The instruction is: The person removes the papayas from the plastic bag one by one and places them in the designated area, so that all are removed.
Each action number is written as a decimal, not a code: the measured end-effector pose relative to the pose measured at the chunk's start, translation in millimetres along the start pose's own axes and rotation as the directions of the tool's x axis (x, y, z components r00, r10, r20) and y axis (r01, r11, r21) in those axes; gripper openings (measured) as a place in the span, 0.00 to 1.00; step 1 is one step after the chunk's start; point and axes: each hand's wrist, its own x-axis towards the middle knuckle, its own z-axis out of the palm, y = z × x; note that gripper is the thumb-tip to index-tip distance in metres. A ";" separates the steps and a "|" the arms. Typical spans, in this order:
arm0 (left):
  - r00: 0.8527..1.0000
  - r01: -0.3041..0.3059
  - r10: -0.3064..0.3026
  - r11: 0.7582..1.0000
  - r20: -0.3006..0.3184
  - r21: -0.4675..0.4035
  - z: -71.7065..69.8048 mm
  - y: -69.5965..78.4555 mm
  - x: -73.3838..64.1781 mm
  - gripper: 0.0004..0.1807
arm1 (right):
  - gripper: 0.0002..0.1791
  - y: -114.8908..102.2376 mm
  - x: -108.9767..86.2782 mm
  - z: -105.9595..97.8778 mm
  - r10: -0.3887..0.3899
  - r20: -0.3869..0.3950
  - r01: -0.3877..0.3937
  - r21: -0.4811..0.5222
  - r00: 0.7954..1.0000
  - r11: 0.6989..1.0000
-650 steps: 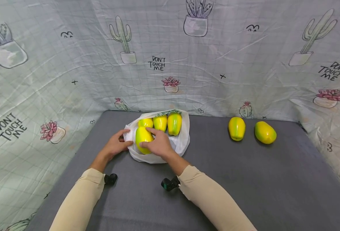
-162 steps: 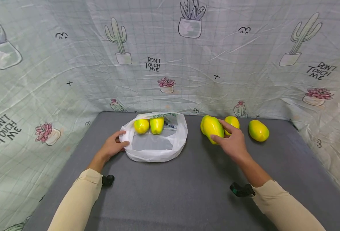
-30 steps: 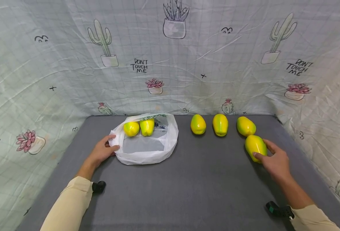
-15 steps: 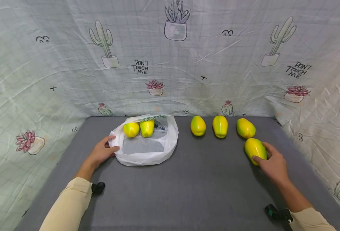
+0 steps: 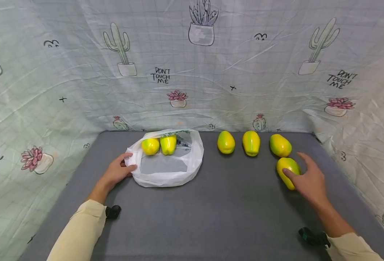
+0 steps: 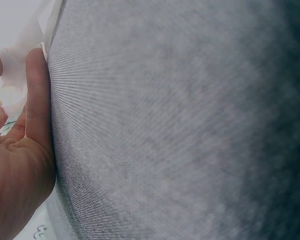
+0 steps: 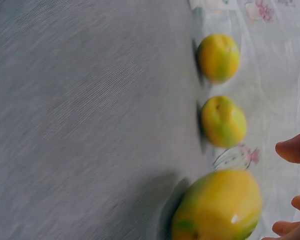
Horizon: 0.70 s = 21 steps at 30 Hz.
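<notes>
My left hand (image 5: 116,170) grips the left rim of a white plastic bag (image 5: 161,180), which lies with its mouth spread wide. Two glossy yellow-green papayas, a left one (image 5: 150,146) and a right one (image 5: 168,145), sit at the back inside it. On the right, my right hand (image 5: 309,181) is spread beside and above another papaya (image 5: 286,172) resting on the table. Its thumb and fingers stand apart from the fruit in the right wrist view. In the left wrist view, my left hand (image 6: 25,165) lies against the cloth, fingers at the white plastic.
Three more papayas line the back of the grey table (image 5: 192,224): one left (image 5: 226,142), one in the middle (image 5: 251,143), one right (image 5: 280,145), just behind the fruit near my right hand. A cactus-print curtain (image 5: 228,72) encloses the back and sides.
Papayas have gone from the bag to the table's right side since the oldest frames. Just now my right hand has set one down and spread its fingers off it. The left keeps hold.
</notes>
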 end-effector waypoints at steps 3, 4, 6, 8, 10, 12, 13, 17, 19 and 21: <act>1.000 -0.003 0.003 1.000 0.000 0.000 -1.0 -0.7 -0.6 0.39 | 0.46 -13.9 0.6 2.8 -0.007 -0.007 0.007 0.007 1.000 1.000; 1.000 -0.002 0.002 1.000 -0.002 -0.001 -1.1 -0.7 -0.7 0.39 | 0.46 -18.7 1.1 4.1 -0.010 -0.004 0.010 0.009 1.000 1.000; 1.000 -0.002 0.002 1.000 -0.008 -0.001 -1.3 -0.4 -1.4 0.39 | 0.46 -27.3 2.5 7.7 -0.024 0.007 0.024 0.012 1.000 1.000; 1.000 -0.003 0.003 1.000 -0.009 -0.003 -1.2 0.3 -1.5 0.38 | 0.47 -34.8 4.2 11.8 -0.038 0.032 0.037 0.024 0.999 0.999; 1.000 -0.001 0.001 1.000 -0.006 -0.005 -0.8 0.8 -2.1 0.38 | 0.47 -41.4 4.8 16.6 -0.055 0.054 0.053 0.045 0.997 0.998; 1.000 0.001 -0.001 1.000 0.001 -0.013 0.0 0.7 -2.7 0.38 | 0.47 -45.9 4.5 21.4 -0.076 0.071 0.071 0.071 0.995 0.995; 1.000 -0.001 0.001 1.000 0.006 -0.016 0.1 0.2 -2.7 0.39 | 0.47 -48.0 4.2 23.7 -0.089 0.079 0.081 0.089 0.993 0.993; 1.000 -0.001 0.001 1.000 0.008 -0.029 0.1 -1.4 -2.8 0.39 | 0.47 -56.6 2.9 32.2 -0.143 0.101 0.125 0.163 0.985 0.979; 1.000 -0.002 0.002 0.999 0.004 -0.032 -0.7 -1.6 -3.0 0.39 | 0.47 -62.2 3.0 35.9 -0.169 0.110 0.145 0.200 0.980 0.969; 1.000 -0.002 0.002 0.999 0.000 -0.034 -1.5 -1.3 -3.1 0.39 | 0.47 -68.2 3.1 39.2 -0.187 0.118 0.157 0.228 0.975 0.961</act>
